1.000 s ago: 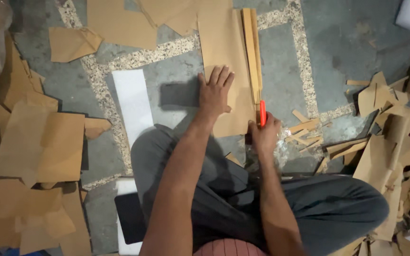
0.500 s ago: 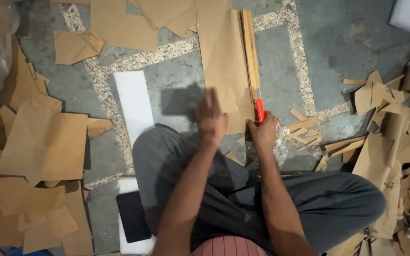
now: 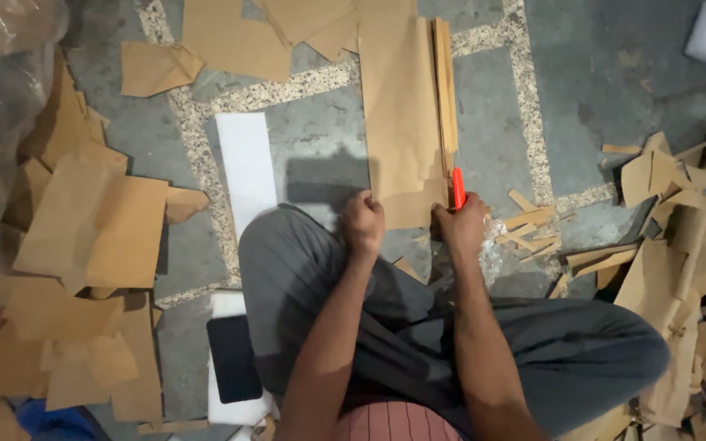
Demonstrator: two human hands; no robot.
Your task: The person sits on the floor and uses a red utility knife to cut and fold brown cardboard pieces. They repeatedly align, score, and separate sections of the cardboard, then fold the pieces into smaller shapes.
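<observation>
I sit on the floor with a long brown cardboard sheet [image 3: 398, 122] lying in front of my knees. My left hand [image 3: 363, 224] is closed on the sheet's near left edge. My right hand [image 3: 461, 226] grips an orange-red cutter [image 3: 458, 188], its tip at the sheet's right side, next to a narrow stack of cardboard strips [image 3: 446, 82] that runs along that edge.
Cut cardboard pieces [image 3: 91, 237] pile up at the left, and more scraps [image 3: 688, 237] heap at the right. A white strip [image 3: 247, 171] lies left of the sheet. A dark flat pad [image 3: 234, 359] sits by my left leg. Clear plastic wrap [image 3: 2, 90] fills the far left.
My left hand slid back from lying flat on the sheet to its near edge and closed there. The right hand with the cutter stayed almost in place.
</observation>
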